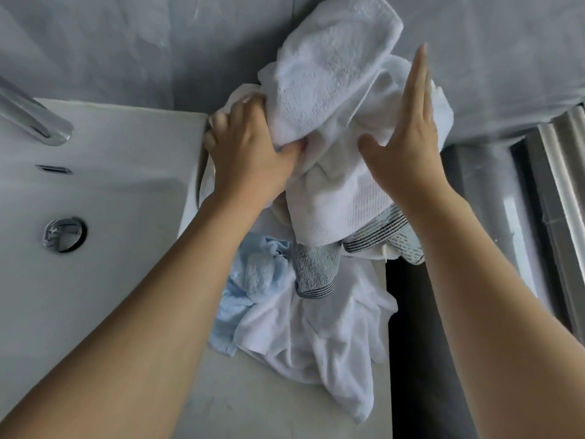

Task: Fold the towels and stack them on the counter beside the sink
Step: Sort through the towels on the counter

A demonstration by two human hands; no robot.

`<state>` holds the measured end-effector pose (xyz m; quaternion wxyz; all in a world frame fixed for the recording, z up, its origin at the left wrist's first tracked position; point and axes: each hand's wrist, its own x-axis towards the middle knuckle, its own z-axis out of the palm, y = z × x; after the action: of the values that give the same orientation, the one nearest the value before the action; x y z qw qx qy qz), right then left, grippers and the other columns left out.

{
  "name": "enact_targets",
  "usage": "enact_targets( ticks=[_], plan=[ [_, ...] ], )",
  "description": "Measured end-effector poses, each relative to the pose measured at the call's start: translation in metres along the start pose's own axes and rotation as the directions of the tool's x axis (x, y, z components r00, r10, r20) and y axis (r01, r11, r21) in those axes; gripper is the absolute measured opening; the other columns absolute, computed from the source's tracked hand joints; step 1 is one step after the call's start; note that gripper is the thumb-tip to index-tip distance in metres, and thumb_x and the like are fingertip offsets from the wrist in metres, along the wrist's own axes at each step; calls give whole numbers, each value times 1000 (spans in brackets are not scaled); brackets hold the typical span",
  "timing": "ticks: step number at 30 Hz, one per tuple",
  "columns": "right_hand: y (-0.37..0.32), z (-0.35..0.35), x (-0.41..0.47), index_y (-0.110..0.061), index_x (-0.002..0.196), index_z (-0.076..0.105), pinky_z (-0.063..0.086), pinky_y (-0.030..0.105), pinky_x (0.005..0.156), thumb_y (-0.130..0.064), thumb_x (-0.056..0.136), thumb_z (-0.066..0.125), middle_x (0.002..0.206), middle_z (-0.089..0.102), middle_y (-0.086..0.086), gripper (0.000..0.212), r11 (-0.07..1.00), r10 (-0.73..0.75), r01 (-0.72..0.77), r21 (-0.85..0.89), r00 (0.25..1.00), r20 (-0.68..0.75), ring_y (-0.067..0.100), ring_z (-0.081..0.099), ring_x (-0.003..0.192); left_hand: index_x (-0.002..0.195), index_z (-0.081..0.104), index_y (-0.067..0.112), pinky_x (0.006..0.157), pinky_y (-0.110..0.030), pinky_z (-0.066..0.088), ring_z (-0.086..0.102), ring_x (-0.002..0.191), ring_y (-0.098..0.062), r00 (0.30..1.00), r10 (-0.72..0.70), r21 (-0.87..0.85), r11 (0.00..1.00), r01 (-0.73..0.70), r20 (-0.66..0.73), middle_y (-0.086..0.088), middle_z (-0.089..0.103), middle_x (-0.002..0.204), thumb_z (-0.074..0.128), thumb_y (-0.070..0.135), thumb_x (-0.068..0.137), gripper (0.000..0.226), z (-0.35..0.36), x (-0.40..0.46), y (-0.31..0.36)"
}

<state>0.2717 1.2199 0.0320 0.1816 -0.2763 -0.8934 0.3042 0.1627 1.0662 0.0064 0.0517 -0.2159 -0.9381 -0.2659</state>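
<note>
A heap of crumpled towels lies on the grey counter to the right of the white sink. My left hand grips a thick white towel that is lifted off the heap toward the wall. Straight-fingered, my right hand lies flat against the right side of that same towel. Under it are a grey towel with dark stripes, a striped patterned towel, a light blue towel and a thin white cloth.
A chrome tap stands at the sink's far left, with the drain in the basin. The grey tiled wall rises behind. The counter's right edge drops to a dark gap and a metal frame.
</note>
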Motion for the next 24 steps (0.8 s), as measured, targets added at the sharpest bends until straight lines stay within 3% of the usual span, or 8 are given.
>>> enact_targets(
  ticks=[3,5,9,11,14,16,19,24],
  plan=[
    [-2,-1,20,-20,156,-6,10,57,117,-25,80,63,159,22,-1,102,994,45,-45,-102,999,1,26,16,148,103,61,6,83,-43,37,52,99,-40,972,101,-33,993,-110,-213,-16,62,106,58,29,80,32,-9,3,-2],
    [-4,-1,29,-23,155,16,15,51,115,-42,80,54,145,40,-2,86,972,76,-84,-219,996,-45,26,30,138,94,59,-1,80,-44,41,55,94,-40,920,238,-139,946,-292,-312,-22,59,101,59,23,79,28,-16,-9,-6],
    [0,2,32,-21,118,59,21,35,102,-36,88,40,123,55,4,38,892,17,-62,-449,994,-104,29,41,121,102,52,16,67,-23,41,50,76,-13,953,252,-464,832,-303,-170,7,57,84,60,25,78,27,-31,-63,-10],
    [5,1,22,-14,108,64,30,35,94,-26,89,55,114,59,8,24,948,-154,110,-299,980,-127,32,49,110,99,47,24,54,-23,37,43,61,-11,984,167,-550,818,-171,-57,11,51,69,58,28,77,25,-32,-84,-14],
    [9,-10,-8,-1,85,64,47,38,73,-15,75,64,88,64,9,17,952,-258,270,145,961,-95,26,56,81,110,52,24,60,-23,47,56,68,-7,997,33,-674,738,25,73,14,61,83,53,12,78,35,-32,-97,-23],
    [6,-16,-34,-8,68,51,38,34,53,-17,71,61,62,49,-2,14,930,-125,112,351,992,15,19,42,60,115,56,25,68,-24,50,60,75,-5,988,34,-677,732,80,153,15,65,89,48,9,79,40,-34,-102,-28],
    [-1,-20,-73,-9,62,36,28,26,50,-12,72,59,59,35,-3,25,831,17,-62,553,996,86,11,32,57,101,59,35,70,-21,47,58,76,-2,954,145,-682,727,77,263,14,65,82,46,7,80,37,-43,-113,-34],
    [-2,-17,-122,-16,90,60,43,29,62,-6,69,56,77,53,10,24,559,196,-413,719,908,370,21,50,70,89,58,31,68,-24,45,55,72,-8,928,210,-693,718,68,309,10,61,76,45,5,82,30,-55,-145,-41]
  ],
)
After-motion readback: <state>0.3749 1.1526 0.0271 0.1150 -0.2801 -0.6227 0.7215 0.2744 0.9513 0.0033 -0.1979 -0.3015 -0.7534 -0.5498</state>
